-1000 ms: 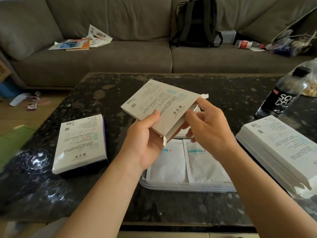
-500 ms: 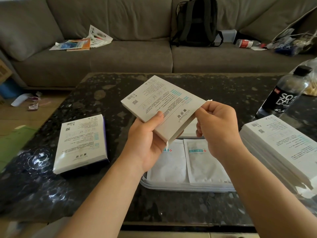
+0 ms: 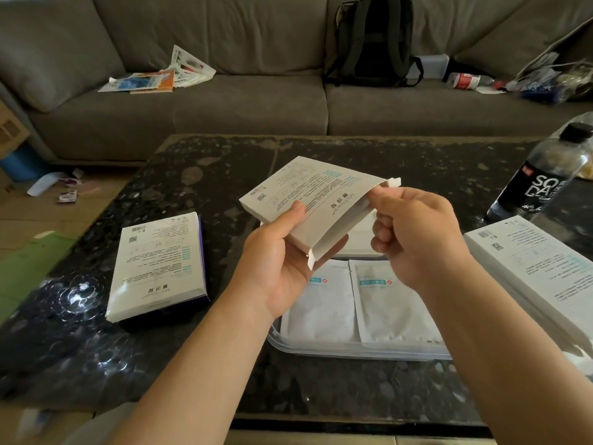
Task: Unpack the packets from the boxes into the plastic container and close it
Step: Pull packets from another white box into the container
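Your left hand gripped the box, open end rightward; your right hand pinched that end, above the plastic container.

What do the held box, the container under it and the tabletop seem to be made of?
The box: matte white card, by its folded flap and thin edges. The container: clear plastic, its rim see-through and glossy. The table: probably polished dark stone, speckled and reflective; laminate could look alike.
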Demonstrator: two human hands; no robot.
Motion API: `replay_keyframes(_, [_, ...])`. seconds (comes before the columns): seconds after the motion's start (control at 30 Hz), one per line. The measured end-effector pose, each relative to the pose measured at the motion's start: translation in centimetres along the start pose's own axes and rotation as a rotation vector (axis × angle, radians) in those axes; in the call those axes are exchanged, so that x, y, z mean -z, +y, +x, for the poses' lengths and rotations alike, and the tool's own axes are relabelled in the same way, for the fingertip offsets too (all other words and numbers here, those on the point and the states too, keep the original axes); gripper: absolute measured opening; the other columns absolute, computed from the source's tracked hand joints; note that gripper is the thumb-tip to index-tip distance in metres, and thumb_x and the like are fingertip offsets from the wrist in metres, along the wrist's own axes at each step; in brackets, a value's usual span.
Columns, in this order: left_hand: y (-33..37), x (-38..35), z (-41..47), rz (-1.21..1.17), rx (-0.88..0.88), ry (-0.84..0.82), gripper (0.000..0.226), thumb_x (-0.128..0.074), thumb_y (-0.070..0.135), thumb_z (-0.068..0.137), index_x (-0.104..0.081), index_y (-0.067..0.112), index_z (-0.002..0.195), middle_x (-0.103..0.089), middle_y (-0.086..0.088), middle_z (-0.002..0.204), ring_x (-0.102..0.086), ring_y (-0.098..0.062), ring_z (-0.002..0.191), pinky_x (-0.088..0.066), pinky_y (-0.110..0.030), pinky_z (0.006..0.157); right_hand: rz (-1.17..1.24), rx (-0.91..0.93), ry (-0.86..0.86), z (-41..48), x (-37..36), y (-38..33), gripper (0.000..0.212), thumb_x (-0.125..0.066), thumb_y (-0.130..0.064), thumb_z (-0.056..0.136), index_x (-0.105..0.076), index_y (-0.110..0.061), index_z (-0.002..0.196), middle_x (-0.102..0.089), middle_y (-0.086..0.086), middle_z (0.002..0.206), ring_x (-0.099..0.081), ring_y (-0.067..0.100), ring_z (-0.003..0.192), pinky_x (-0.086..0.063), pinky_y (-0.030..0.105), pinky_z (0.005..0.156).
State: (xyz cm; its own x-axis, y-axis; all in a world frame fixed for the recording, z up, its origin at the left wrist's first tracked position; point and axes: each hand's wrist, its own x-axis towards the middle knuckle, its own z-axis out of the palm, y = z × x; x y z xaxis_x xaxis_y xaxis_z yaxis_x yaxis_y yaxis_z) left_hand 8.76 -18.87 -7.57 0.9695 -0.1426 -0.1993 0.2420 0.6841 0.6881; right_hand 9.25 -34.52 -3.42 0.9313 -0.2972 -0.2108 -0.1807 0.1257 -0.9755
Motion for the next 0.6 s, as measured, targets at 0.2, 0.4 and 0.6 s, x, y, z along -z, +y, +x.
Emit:
replay_keyframes(0.2, [0.5, -0.1, 0.0, -0.062, 0.027, 0.010, 0.043, -0.064, 0.020, 0.099, -0.059, 0.020, 0.142, -0.071, -0.018, 0.129, -0.071, -0.034, 0.118, -0.064, -0.045, 0.080, 0.253, -0.163, -0.135, 0.5, 0.0, -1.1, 0.012, -0.063, -0.020, 0.098, -0.069, -0.009, 0.098, -0.039, -0.004, 0.052, -0.035, 0.010, 0.044, -0.033, 0.024, 0.039])
replay_keyframes(0.4, [0.8, -0.1, 0.1, -0.097, 0.007, 0.021, 0.046, -0.064, 0.022, 0.100, -0.056, 0.018, 0.144, -0.067, -0.020, 0.135, -0.070, -0.033, 0.121, -0.064, -0.045, 0.082, 0.497, -0.276, -0.260, 0.3, -0.4, -1.8, 0.044, -0.052, -0.020, 0.101, -0.064, -0.015, 0.059, -0.033, -0.006, 0.055, -0.030, 0.008, 0.045, -0.028, 0.020, 0.039])
replay_keyframes(0.6, [1.1, 0.2, 0.1, -0.114, -0.051, 0.063, 0.040, -0.062, 0.022, 0.102, -0.058, 0.020, 0.142, -0.072, -0.016, 0.129, -0.071, -0.029, 0.119, -0.064, -0.045, 0.088, -0.076, -0.090, -0.100, -0.4, -1.9, -1.7, 0.040, -0.059, -0.051, 0.094, -0.061, -0.018, 0.073, -0.055, 0.001, 0.064, -0.052, 0.016, 0.055, -0.046, 0.030, 0.051])
